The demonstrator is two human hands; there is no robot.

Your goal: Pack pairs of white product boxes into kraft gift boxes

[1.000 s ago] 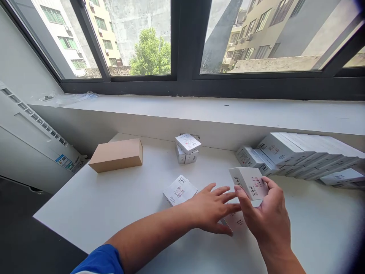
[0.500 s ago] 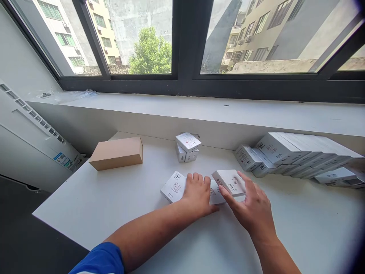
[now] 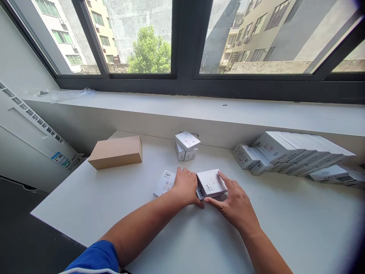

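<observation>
My left hand [image 3: 186, 187] is closed over flat white boxes lying on the table, its fingers across the far edge and its thumb at the near edge. To its left a printed white carton [image 3: 165, 183] shows; a strip of another carton [image 3: 200, 193] peeks out on its right. My right hand [image 3: 234, 201] grips a further white carton [image 3: 212, 182] between thumb and fingers. That one is slightly tilted, its left side resting against or over the strip of carton; exact contact is hidden.
A brown cardboard box [image 3: 115, 152] sits at the left. A small stack of white cartons [image 3: 187, 141] stands near the wall. Long rows of white cartons [image 3: 285, 150] lean at the right. The window sill [image 3: 159, 104] runs behind the white table [image 3: 137, 232].
Both hands have shifted left with the cartons. The carton in my right hand has come down and left, close up against my left hand.
</observation>
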